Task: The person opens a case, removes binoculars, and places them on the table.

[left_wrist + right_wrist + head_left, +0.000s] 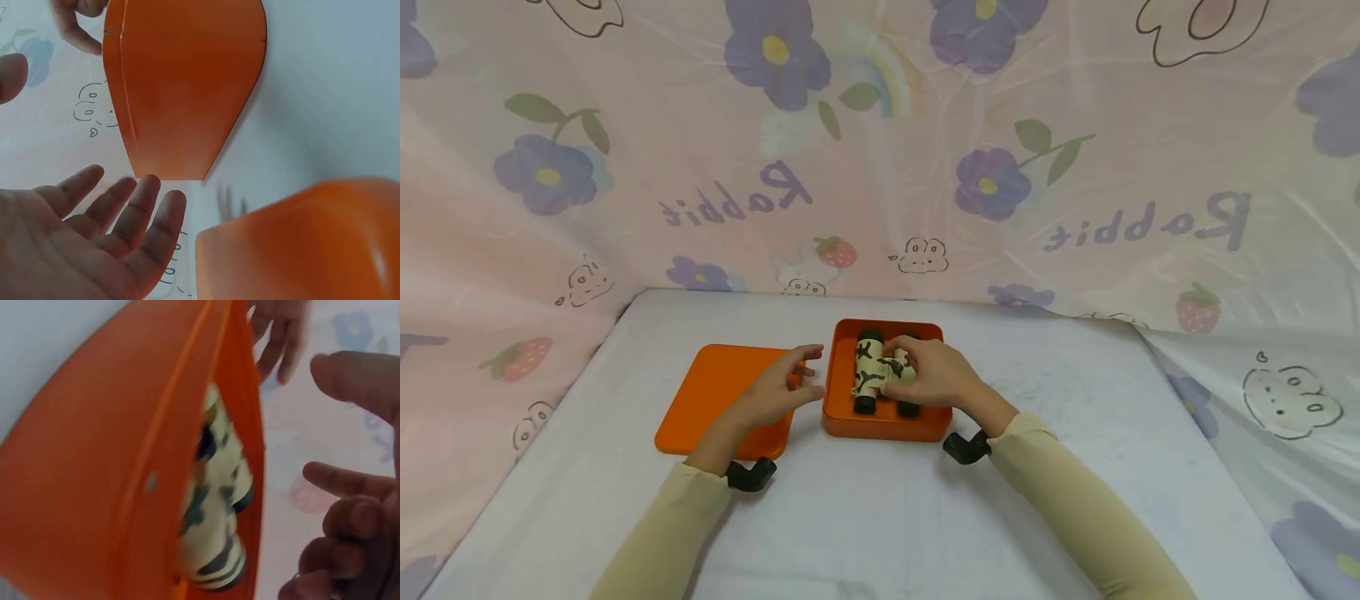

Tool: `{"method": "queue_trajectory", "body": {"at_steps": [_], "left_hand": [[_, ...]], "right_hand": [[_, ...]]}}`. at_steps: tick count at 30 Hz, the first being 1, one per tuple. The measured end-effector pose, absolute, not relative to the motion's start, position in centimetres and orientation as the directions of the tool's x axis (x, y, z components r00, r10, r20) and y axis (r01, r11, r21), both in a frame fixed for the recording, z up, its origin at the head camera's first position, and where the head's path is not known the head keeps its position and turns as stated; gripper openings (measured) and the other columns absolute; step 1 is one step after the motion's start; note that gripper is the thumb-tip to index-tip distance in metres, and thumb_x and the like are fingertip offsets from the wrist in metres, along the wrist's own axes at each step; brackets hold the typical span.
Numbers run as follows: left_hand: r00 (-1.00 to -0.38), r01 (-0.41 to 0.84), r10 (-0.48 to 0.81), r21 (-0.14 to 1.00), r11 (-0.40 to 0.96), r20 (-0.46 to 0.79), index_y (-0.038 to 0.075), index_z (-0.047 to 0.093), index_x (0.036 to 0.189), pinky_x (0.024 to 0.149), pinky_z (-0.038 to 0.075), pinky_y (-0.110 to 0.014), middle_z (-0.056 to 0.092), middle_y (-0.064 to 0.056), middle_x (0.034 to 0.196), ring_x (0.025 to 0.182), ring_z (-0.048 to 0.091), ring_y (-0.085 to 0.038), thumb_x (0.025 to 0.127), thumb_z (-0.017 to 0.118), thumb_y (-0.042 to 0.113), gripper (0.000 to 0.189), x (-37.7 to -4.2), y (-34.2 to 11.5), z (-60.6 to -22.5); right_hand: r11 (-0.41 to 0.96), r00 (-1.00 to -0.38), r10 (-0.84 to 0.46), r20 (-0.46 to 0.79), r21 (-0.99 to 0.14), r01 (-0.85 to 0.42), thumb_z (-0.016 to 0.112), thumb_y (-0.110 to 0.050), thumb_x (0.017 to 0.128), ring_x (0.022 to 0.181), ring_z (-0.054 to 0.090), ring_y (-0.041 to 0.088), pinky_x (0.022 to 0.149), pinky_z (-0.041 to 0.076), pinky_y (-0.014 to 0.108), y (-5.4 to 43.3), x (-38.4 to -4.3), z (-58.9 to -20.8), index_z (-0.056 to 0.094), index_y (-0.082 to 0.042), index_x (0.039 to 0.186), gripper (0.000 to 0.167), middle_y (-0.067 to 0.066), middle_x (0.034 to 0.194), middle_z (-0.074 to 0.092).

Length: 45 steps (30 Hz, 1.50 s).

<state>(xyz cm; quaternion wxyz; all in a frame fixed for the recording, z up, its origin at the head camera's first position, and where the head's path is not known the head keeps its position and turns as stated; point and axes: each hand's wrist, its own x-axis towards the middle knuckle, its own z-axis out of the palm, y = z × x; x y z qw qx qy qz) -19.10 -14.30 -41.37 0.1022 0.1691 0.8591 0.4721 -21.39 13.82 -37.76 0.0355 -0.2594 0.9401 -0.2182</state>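
Note:
A pair of cream binoculars [868, 367] with dark camouflage patches lies inside the orange box [887, 429], its black tube ends pointing away and toward me. Over its right side hovers my right hand [943, 375]. In the right wrist view a gap shows between that hand [356, 512] and the binoculars [215, 544], with thumb and index finger spread and the other fingers loosely bent. My left hand [771, 396] is held above the flat orange lid [715, 392], fingertips near the box's left wall. Its relaxed, spread fingers [147, 203] hold nothing.
Box and lid sit side by side on a white-covered table [865, 517]. A patterned curtain [880, 167] with flowers and rabbits hangs behind and along both sides. Each wrist carries a black mount, one [967, 447] close to the box's front right corner.

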Motion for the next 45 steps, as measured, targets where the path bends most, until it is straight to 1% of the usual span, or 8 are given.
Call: {"method": "queue_trajectory", "body": {"at_steps": [3, 5, 10, 14, 21, 28, 36, 45], "left_hand": [[-0.925, 0.182, 0.379, 0.843, 0.506, -0.028, 0.015, 0.03, 0.151, 0.099, 0.047, -0.049, 0.032, -0.009, 0.154, 0.127, 0.046, -0.031, 0.092, 0.064, 0.023, 0.069, -19.2, -14.2, -41.6], [-0.927, 0.178, 0.374, 0.841, 0.51, -0.031, 0.016, 0.029, 0.151, 0.1, 0.047, -0.049, 0.03, -0.008, 0.155, 0.128, 0.046, -0.03, 0.092, 0.064, 0.024, 0.07, -19.3, -14.2, -41.7], [-0.929, 0.172, 0.369, 0.838, 0.518, -0.038, 0.017, 0.027, 0.151, 0.102, 0.046, -0.05, 0.031, -0.01, 0.155, 0.128, 0.046, -0.031, 0.091, 0.065, 0.024, 0.072, -19.5, -14.2, -42.1], [-0.928, 0.161, 0.368, 0.836, 0.524, -0.051, 0.017, 0.027, 0.152, 0.101, 0.046, -0.049, 0.032, -0.01, 0.154, 0.127, 0.046, -0.031, 0.091, 0.065, 0.025, 0.072, -19.6, -14.0, -42.4], [-0.931, 0.146, 0.359, 0.831, 0.537, -0.068, 0.015, 0.025, 0.152, 0.104, 0.044, -0.05, 0.033, -0.011, 0.153, 0.126, 0.046, -0.031, 0.09, 0.065, 0.024, 0.074, -19.9, -13.8, -42.6], [-0.922, 0.165, 0.384, 0.838, 0.52, -0.057, 0.014, 0.024, 0.153, 0.104, 0.045, -0.049, 0.033, -0.013, 0.154, 0.125, 0.048, -0.033, 0.088, 0.067, 0.02, 0.078, -20.2, -13.5, -42.8], [-0.917, 0.162, 0.392, 0.834, 0.528, -0.07, 0.016, 0.025, 0.152, 0.103, 0.045, -0.049, 0.033, -0.011, 0.154, 0.125, 0.049, -0.032, 0.087, 0.067, 0.019, 0.077, -20.5, -13.3, -43.0], [-0.913, 0.144, 0.398, 0.848, 0.511, -0.085, 0.016, 0.023, 0.153, 0.104, 0.045, -0.048, 0.037, -0.011, 0.152, 0.124, 0.05, -0.031, 0.088, 0.067, 0.017, 0.079, -20.4, -13.1, -43.1]], "right_hand": [[0.8, -0.873, -0.487, 0.012, -0.394, -0.452, 0.073, -0.051, 0.076, 0.068, 0.056, 0.013, 0.058, 0.047, 0.028, 13.8, -22.2, -38.3, 0.058, -0.021, 0.13, 0.063, -0.004, 0.059, 0.054], [0.82, -0.878, -0.479, -0.008, -0.36, -0.445, 0.074, -0.054, 0.074, 0.073, 0.059, 0.013, 0.064, 0.051, 0.031, 13.7, -22.7, -38.6, 0.057, -0.021, 0.132, 0.069, -0.004, 0.07, 0.064], [0.849, -0.878, -0.477, -0.051, -0.285, -0.445, 0.075, -0.061, 0.069, 0.079, 0.063, 0.012, 0.072, 0.056, 0.036, 13.4, -23.5, -39.2, 0.053, -0.022, 0.137, 0.081, -0.001, 0.099, 0.072], [0.853, -0.873, -0.485, -0.057, -0.251, -0.457, 0.077, -0.063, 0.066, 0.09, 0.065, 0.016, 0.075, 0.056, 0.038, 13.2, -23.8, -39.6, 0.054, -0.021, 0.136, 0.085, 0.001, 0.111, 0.071], [0.864, -0.872, -0.483, -0.081, -0.204, -0.46, 0.077, -0.065, 0.065, 0.093, 0.066, 0.019, 0.075, 0.057, 0.04, 12.8, -24.0, -40.0, 0.053, -0.022, 0.137, 0.088, 0.0, 0.114, 0.07], [0.867, -0.871, -0.482, -0.096, -0.2, -0.457, 0.079, -0.063, 0.065, 0.101, 0.065, 0.02, 0.081, 0.056, 0.042, 12.6, -24.0, -40.3, 0.054, -0.022, 0.136, 0.086, 0.001, 0.122, 0.067], [0.872, -0.876, -0.473, -0.093, -0.19, -0.45, 0.078, -0.059, 0.068, 0.097, 0.065, 0.019, 0.08, 0.056, 0.041, 12.7, -24.2, -40.6, 0.056, -0.02, 0.135, 0.08, 0.001, 0.119, 0.068], [0.866, -0.877, -0.474, -0.077, -0.222, -0.448, 0.079, -0.055, 0.069, 0.1, 0.064, 0.019, 0.085, 0.056, 0.041, 12.8, -24.5, -41.2, 0.059, -0.018, 0.132, 0.076, 0.002, 0.12, 0.068]]}}
